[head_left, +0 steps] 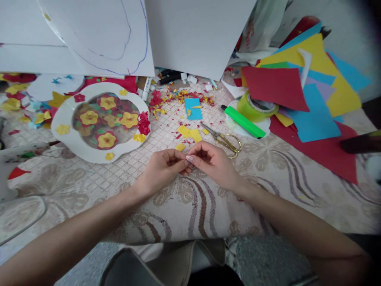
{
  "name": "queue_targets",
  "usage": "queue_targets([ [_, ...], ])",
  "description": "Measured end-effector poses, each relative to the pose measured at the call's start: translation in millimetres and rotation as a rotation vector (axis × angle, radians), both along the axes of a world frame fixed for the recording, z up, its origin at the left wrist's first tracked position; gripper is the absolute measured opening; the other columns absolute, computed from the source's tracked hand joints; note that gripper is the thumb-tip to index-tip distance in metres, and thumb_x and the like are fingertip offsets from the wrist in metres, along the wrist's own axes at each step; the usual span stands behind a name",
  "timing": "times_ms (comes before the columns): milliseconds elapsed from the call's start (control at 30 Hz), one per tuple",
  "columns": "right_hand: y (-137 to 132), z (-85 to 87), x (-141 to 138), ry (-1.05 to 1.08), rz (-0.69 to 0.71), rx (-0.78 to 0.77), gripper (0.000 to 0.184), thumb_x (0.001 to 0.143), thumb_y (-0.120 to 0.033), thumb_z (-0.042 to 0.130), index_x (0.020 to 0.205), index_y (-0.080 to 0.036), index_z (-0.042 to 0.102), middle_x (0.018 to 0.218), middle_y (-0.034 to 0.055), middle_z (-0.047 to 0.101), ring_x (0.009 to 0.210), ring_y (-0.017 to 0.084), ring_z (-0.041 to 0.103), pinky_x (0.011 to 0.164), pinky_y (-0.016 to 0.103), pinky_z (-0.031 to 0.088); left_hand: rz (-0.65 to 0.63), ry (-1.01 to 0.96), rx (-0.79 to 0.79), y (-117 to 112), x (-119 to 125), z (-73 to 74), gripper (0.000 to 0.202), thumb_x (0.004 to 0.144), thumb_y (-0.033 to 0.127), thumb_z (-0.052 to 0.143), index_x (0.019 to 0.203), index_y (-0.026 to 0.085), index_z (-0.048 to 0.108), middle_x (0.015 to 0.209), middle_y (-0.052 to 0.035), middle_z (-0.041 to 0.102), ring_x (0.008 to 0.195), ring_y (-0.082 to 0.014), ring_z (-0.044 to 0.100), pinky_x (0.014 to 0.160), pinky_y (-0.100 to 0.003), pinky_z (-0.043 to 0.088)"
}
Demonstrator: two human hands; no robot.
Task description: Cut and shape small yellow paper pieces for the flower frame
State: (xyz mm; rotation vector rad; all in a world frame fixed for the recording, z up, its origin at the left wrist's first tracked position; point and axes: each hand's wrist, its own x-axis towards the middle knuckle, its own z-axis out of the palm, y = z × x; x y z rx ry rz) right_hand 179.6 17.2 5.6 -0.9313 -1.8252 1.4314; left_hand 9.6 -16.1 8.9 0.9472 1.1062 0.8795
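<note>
My left hand (pixel 163 165) and my right hand (pixel 212 163) meet fingertip to fingertip above the front of the patterned tablecloth. Both are closed in a pinch, and whatever lies between the fingers is hidden or too small to name. Just beyond them are yellow paper scraps (pixel 186 132) and gold-handled scissors (pixel 229 143) with the blades pointing away to the left. A blue paper rectangle (pixel 193 109) lies farther back. To the left rests a white scalloped frame (pixel 64 111) decorated with red and yellow paper flowers (pixel 106 140).
A green highlighter (pixel 244 122) leans near a roll of yellow-green tape (pixel 251 109). Coloured paper sheets (pixel 315 115) are piled at the right. White boards (pixel 196 35) stand at the back, with a marker (pixel 146 88) and tiny paper clippings before them. Loose paper flowers (pixel 12 104) lie far left.
</note>
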Motion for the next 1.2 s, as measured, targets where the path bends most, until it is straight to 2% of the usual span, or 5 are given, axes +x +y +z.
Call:
queue_targets([
  [267,-1,2.3,1,-0.140,-0.053,0.176,0.017,0.091,-0.022,0.054,0.075,-0.016,0.052,0.069,-0.0020,0.052,0.063,0.011,0.048,0.056,0.024,0.037,-0.025,-0.020,0.032,-1,2,1.5,0.013,0.078,0.022,0.063,0.080,0.009,0.060,0.071,-0.0043,0.065,0.064,-0.0111,0.061,0.063,-0.024,0.051],
  [533,7,3.3,7,-0.002,0.082,-0.129,0.022,0.094,-0.033,0.050,0.080,-0.016,0.053,0.068,-0.0013,0.054,0.057,0.010,0.048,0.052,0.022,0.038,-0.032,-0.118,-0.058,0,-2,-4.0,0.017,0.077,0.026,0.066,0.083,0.011,0.061,0.075,-0.0035,0.068,0.065,-0.0098,0.062,0.064,-0.023,0.051],
  [733,6,-0.1,9,-0.033,0.070,-0.072,0.020,0.093,-0.033,0.052,0.082,-0.017,0.052,0.071,-0.0012,0.053,0.060,0.010,0.046,0.054,0.022,0.037,-0.033,-0.121,-0.074,-1,-2,-4.0,0.017,0.075,0.026,0.068,0.083,0.012,0.062,0.076,-0.0035,0.068,0.066,-0.0106,0.063,0.065,-0.024,0.051],
  [933,6,-0.3,10,-0.013,0.115,-0.170,0.026,0.093,-0.039,0.049,0.079,-0.017,0.051,0.068,-0.0012,0.053,0.057,0.010,0.048,0.052,0.022,0.039,-0.018,-0.187,-0.131,0,-1,-5.7,0.017,0.075,0.026,0.070,0.081,0.012,0.063,0.077,-0.0034,0.068,0.067,-0.0098,0.063,0.067,-0.023,0.050],
  [1200,7,-0.1,12,-0.076,0.142,-0.068,0.025,0.096,-0.035,0.045,0.080,-0.017,0.050,0.069,-0.0019,0.049,0.060,0.010,0.044,0.054,0.022,0.035,-0.050,-0.157,-0.131,0,-3,-5.1,0.019,0.076,0.028,0.069,0.083,0.011,0.062,0.078,-0.0043,0.069,0.067,-0.0107,0.064,0.065,-0.023,0.050],
])
